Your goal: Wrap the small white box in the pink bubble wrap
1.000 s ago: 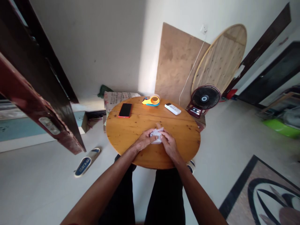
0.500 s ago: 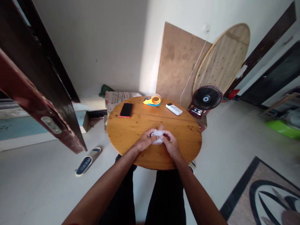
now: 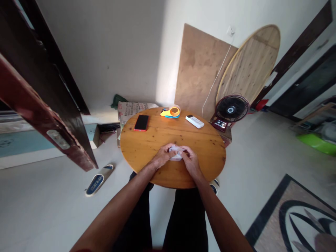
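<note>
Between my two hands, over the front half of the round wooden table (image 3: 141, 147), is a small translucent whitish plastic box (image 3: 176, 158). My left hand (image 3: 164, 155) grips its left side, thumb on top. On the opposite side my right hand (image 3: 190, 160) has its fingers closed around the edge, thumb also over the top. The fingers hide much of the box, and its contents are too blurred to make out.
Toward the table's far side lie a red-edged phone (image 3: 141, 123), a yellow and blue tape dispenser (image 3: 171, 112) and a white remote control (image 3: 194, 121). A fan (image 3: 231, 110) stands behind right. A door (image 3: 60, 133) edges in at left; a slipper (image 3: 99, 181) lies on the floor.
The clear piece that stuck up beyond the box's far edge now lies lower, between my fingers. My hands keep nearly the same place, with small finger shifts.
</note>
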The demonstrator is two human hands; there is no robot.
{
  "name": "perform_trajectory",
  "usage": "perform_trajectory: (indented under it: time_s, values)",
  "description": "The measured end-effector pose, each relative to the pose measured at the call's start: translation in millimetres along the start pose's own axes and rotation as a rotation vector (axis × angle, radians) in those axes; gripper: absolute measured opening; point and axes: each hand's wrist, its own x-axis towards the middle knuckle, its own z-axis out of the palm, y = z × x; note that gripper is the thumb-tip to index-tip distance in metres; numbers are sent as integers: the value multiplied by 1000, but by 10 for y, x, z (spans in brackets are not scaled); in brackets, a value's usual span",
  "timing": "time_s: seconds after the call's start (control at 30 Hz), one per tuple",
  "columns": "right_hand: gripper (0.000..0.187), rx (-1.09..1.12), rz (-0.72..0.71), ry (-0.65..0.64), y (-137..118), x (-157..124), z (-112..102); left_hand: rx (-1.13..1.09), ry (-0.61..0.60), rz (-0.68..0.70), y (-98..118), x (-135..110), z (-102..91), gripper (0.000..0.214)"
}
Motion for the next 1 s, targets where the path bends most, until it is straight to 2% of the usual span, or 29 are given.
perform_trajectory:
  time_s: [0.17, 0.27, 0.4, 0.53, 0.67, 0.8, 0.9, 1.0]
  values:
    - [20, -113, -84, 12, 4, -6, -6, -2, 33, -24, 8, -10, 19, 40]
    - [20, -180, -149, 10, -23, -25, -16, -1, 41, 10, -8, -8, 12, 42]
    - [23, -269, -215, -73, -76, -77, -77, -4, 15, 29, -18, -8, 1, 41]
    - [39, -331, -269, -165, -123, -132, -150, -17, 8, 48, -28, -5, 7, 39]
    - [41, -371, -307, -182, -147, -146, -157, 17, 18, 71, -36, -9, 0, 32]
    - [37, -357, -277, -166, -107, -143, -141, 79, -65, 44, 24, -46, -50, 31]
    - [36, -295, -194, -141, -42, -137, -139, 135, -153, 16, 83, -82, -80, 47]
    - [37, -255, -119, -143, -11, -114, -143, 171, -151, 8, 113, -104, -80, 57]
